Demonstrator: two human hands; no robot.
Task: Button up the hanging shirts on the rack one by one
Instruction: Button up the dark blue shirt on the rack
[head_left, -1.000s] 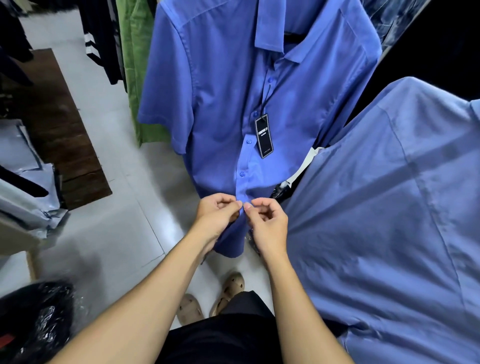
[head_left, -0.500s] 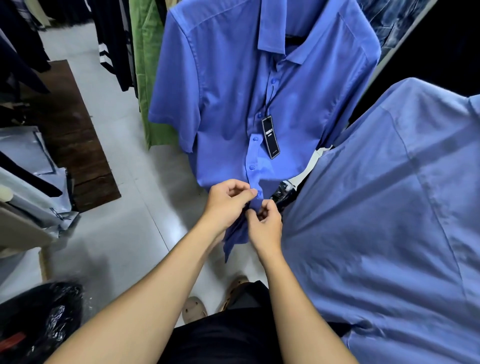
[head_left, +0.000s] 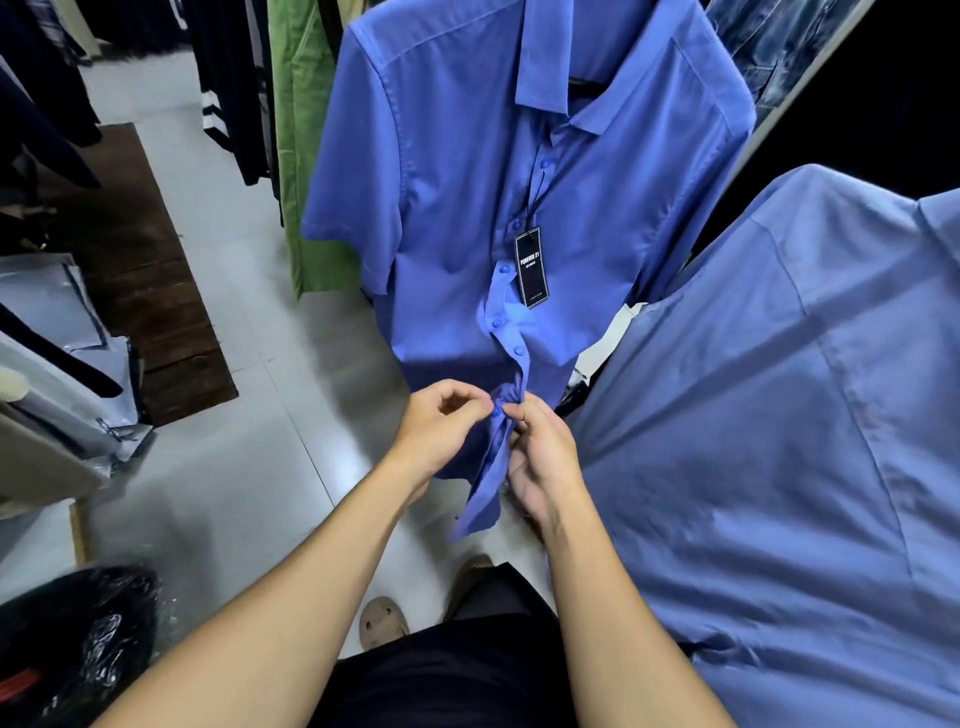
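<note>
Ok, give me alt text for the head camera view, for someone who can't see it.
Both bare hands, left hand and right hand, pinch the lower placket of a hanging blue short-sleeved shirt at a button. A black tag dangles mid-chest; a paler blue shirt hangs at the right.

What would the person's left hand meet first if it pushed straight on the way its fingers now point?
The left hand points rightward at the bunched placket of the blue shirt, then the right hand just behind it. Depth between them is unclear.
</note>
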